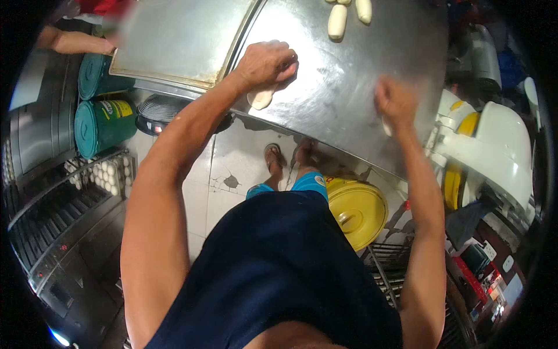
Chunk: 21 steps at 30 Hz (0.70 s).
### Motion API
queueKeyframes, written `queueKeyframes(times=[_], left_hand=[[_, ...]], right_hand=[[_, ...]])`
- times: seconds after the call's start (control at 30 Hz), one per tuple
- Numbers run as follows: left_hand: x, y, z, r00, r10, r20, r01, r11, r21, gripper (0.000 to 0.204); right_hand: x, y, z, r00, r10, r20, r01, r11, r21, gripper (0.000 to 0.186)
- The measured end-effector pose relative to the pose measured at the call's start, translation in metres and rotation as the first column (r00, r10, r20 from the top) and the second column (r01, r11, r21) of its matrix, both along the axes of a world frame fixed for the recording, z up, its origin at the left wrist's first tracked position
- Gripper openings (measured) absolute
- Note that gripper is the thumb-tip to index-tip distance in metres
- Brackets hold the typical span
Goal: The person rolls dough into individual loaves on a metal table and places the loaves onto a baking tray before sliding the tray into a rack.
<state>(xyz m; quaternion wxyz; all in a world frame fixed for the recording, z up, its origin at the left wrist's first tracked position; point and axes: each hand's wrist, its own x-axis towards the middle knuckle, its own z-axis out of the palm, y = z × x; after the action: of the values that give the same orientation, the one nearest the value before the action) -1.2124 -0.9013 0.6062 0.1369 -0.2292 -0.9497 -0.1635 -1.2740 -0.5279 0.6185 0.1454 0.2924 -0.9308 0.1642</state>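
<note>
My left hand [270, 64] has its fingers curled over a pale dough piece [260, 100], which sticks out below it on the steel table [325, 87]. My right hand [396, 102], blurred, is also closed, further right on the same steel, with a small pale piece [386, 127] partly showing under it; what its fingers grip is unclear. At the table's back lie several shaped dough pieces [336, 22], separate from both hands.
Another person's hand [102, 45] touches a metal tray [168, 41] at upper left. Green buckets [87, 131], an egg rack [107, 174] and a round black item [163, 107] stand left. A yellow lidded bin [354, 212] sits below the table; white machinery [488, 145] is right.
</note>
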Motion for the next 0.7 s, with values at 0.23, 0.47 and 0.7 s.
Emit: queueKeyframes(times=[0.23, 0.47, 0.7], left_hand=[[0.000, 0.007, -0.005, 0.975, 0.218, 0.050, -0.216, 0.976, -0.038, 0.047], [0.021, -0.007, 0.007, 0.963, 0.179, 0.201, -0.164, 0.982, -0.092, 0.037], [0.009, 0.006, -0.003, 0.944, 0.264, 0.197, -0.221, 0.952, -0.213, 0.023]], right_hand=[[0.000, -0.010, 0.008, 0.999, 0.032, -0.004, -0.031, 0.986, 0.163, 0.056], [0.021, 0.015, 0.001, 0.902, -0.125, 0.413, 0.092, 0.991, 0.101, 0.036], [0.007, -0.007, -0.006, 0.995, -0.041, 0.093, 0.036, 0.998, 0.050, 0.035]])
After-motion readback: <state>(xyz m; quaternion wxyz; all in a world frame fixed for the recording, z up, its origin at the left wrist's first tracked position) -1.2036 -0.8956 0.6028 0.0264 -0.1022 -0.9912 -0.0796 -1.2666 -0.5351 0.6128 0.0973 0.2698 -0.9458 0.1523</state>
